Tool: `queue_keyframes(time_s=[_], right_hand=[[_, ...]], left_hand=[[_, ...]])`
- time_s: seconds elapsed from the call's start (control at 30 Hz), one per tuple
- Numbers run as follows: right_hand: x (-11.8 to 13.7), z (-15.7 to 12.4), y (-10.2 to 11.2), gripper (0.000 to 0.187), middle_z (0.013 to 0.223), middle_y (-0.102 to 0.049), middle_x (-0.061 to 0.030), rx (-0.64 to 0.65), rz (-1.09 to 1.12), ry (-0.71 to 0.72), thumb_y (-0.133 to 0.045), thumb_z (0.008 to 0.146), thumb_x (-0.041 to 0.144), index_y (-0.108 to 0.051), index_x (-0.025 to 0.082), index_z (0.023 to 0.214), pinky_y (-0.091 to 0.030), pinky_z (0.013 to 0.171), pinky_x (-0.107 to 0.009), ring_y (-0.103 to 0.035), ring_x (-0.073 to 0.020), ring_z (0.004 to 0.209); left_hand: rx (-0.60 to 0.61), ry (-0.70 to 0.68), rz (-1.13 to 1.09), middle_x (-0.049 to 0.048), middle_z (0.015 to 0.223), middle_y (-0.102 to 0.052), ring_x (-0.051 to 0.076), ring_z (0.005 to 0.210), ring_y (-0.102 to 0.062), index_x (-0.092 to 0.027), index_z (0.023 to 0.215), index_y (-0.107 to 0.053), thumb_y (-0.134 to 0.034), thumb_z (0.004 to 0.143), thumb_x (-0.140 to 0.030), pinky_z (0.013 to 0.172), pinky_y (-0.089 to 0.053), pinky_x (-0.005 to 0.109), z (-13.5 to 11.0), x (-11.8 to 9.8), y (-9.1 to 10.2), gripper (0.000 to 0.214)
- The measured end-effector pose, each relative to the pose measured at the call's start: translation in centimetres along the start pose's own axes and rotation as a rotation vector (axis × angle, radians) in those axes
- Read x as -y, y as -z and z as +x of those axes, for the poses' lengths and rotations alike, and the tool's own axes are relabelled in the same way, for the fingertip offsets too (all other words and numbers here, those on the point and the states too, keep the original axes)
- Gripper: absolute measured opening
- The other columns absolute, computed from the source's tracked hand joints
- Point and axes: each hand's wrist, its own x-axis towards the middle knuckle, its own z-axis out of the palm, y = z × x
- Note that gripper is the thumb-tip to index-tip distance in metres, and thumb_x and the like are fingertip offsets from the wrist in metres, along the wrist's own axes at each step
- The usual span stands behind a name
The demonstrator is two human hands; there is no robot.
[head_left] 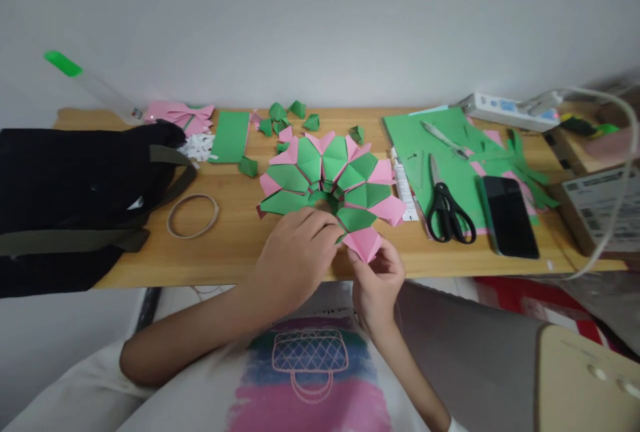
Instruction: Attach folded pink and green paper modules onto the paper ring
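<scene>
A ring-shaped paper flower [334, 157], made of folded green and pink petals, lies at the middle of the wooden table, its front left part hidden behind my hand. My left hand [303, 252] reaches over the near side of the ring, fingers bent together on the inner edge of the green petals; what they pinch is hidden. With thumb and fingers closed, my right hand [379, 279] grips the pink petal [364, 243] at the ring's front right. Several small green folded paper pieces [278, 112] lie just behind the flower.
Scissors [445, 209], a phone [510, 215], a glue tube [405, 187] and green sheets [425, 127] lie right. A power strip [507, 111] with a cable stands behind them. Left are a tape ring [193, 216], a black bag [85, 199] and a green card [231, 137].
</scene>
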Motion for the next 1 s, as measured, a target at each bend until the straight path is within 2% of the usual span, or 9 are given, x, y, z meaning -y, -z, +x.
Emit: queue_keyframes(time_s=[0.1,0.27,0.43,0.63,1.0], right_hand=[[0.4,0.0,-0.4,0.013,0.079,-0.069,-0.0018,-0.005,0.002,-0.024,-0.065,0.084,0.03,-0.07,0.019,0.088,-0.053,0.066,-0.029,-0.065,-0.0151,0.07],[0.9,0.1,-0.6,0.008,0.077,-0.066,0.0006,-0.062,-0.06,0.01,-0.069,0.082,0.025,-0.074,0.021,0.086,-0.049,0.068,-0.026,-0.062,-0.0136,0.073],[0.3,0.0,-0.3,0.01,0.071,-0.062,0.0013,-0.107,-0.136,0.038,-0.067,0.083,0.026,-0.074,0.02,0.08,-0.047,0.063,-0.026,-0.058,-0.0129,0.067],[-0.2,-0.5,0.2,0.008,0.064,-0.055,0.0043,-0.121,-0.227,0.119,-0.067,0.083,0.019,-0.07,0.021,0.076,-0.04,0.053,-0.023,-0.049,-0.0096,0.056],[0.4,0.5,0.9,0.025,0.083,-0.068,-0.0013,-0.076,-0.311,0.306,-0.065,0.082,0.01,-0.072,0.026,0.099,-0.048,0.063,-0.03,-0.062,-0.0168,0.073]], left_hand=[[0.013,0.036,-0.079,0.0054,0.093,-0.065,0.021,0.088,-0.059,-0.016,0.094,-0.064,-0.05,0.095,-0.018,0.077,-0.048,0.035,0.4,0.3,0.4,0.014],[0.038,0.062,-0.128,0.0048,0.094,-0.063,0.022,0.088,-0.057,-0.017,0.099,-0.065,-0.059,0.091,-0.022,0.076,-0.048,0.037,0.1,0.3,0.8,0.011],[-0.065,0.053,-0.014,0.007,0.091,-0.063,0.023,0.086,-0.057,-0.015,0.094,-0.063,-0.057,0.091,-0.02,0.076,-0.048,0.04,-0.6,0.1,0.6,0.008],[-0.07,0.066,0.082,0.0076,0.086,-0.063,0.025,0.084,-0.056,-0.014,0.088,-0.062,-0.049,0.091,-0.016,0.075,-0.046,0.041,-0.6,-0.3,-0.1,0.013],[0.188,0.114,-0.125,0.0057,0.087,-0.06,0.024,0.084,-0.053,-0.018,0.086,-0.062,-0.044,0.096,-0.025,0.073,-0.041,0.04,1.3,0.9,1.1,0.022]])
